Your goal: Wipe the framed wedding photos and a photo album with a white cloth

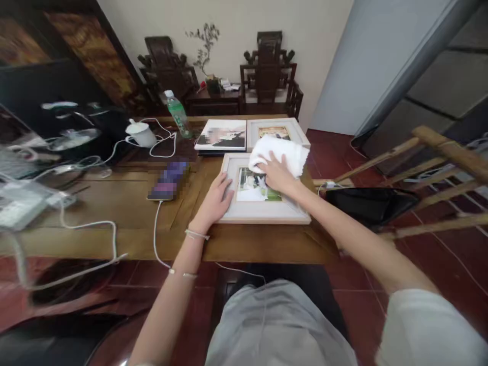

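Observation:
A white picture frame (263,216) with a photo in its middle lies flat near the front edge of the wooden table (244,244). My left hand (219,199) rests on the frame's left border, fingers stretched out and apart. On the upper part of the frame, my right hand (277,172) presses a white cloth (285,152), its fingers closed over the fabric. That cloth hides the frame's upper right area and reaches toward a second white picture frame (299,133) behind it. Left of that second frame lies a photo panel (223,134) with a dark picture.
Left of the frames lie a phone (169,181) on a white cable, a green-labelled bottle (178,114) and a lidded white cup (141,134). Cables and a power strip (23,203) spread across the left side. A wooden chair (450,168) stands at the right.

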`<state>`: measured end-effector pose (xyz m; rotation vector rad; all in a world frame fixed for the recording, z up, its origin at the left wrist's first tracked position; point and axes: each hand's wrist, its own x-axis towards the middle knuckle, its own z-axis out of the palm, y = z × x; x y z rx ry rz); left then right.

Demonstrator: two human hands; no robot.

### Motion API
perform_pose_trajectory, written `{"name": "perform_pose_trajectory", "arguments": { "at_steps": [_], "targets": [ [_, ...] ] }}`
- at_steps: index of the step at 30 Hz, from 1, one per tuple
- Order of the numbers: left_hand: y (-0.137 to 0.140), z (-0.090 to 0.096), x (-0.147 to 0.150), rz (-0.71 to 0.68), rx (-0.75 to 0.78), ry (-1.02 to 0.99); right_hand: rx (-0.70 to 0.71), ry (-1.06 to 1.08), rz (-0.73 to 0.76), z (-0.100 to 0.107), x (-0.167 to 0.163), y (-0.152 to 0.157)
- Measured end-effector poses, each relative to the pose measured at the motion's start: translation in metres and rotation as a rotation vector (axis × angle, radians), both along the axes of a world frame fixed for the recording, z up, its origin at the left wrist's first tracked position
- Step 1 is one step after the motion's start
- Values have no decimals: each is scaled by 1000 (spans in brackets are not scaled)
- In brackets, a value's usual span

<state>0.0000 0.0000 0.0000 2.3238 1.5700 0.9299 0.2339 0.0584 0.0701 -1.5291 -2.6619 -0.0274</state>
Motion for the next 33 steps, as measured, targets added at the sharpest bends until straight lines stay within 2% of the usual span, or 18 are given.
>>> {"name": "perform_pose_trajectory", "arguments": {
  "at_steps": [4, 8, 13, 16, 20, 26, 29, 33],
  "targets": [
    [2, -4, -1, -2, 14, -22, -55, -35, 46, -3, -20, -18],
    [3, -6, -2, -8, 18, -26, -141, -56, 168, 5, -31, -51],
    [2, -4, 0, -1, 4, -29, -267, -42, 330, 21, -10, -81],
    [1, -2, 1, 12, -3, -34, -306, -4, 361, 26, 15, -77],
    [0, -1, 1, 11, -1, -33, -214, 3, 268, 21, 34, -45],
    [-1, 1, -2, 10, 0, -32, 11, -14, 100, 0, 14, 5],
    [-1, 1, -2, 9, -6, -29, 33, -37, 49, -9, -1, 1],
    [0, 1, 0, 14, -18, -34, -58, -51, 123, 0, -11, -37]
  ]
}}
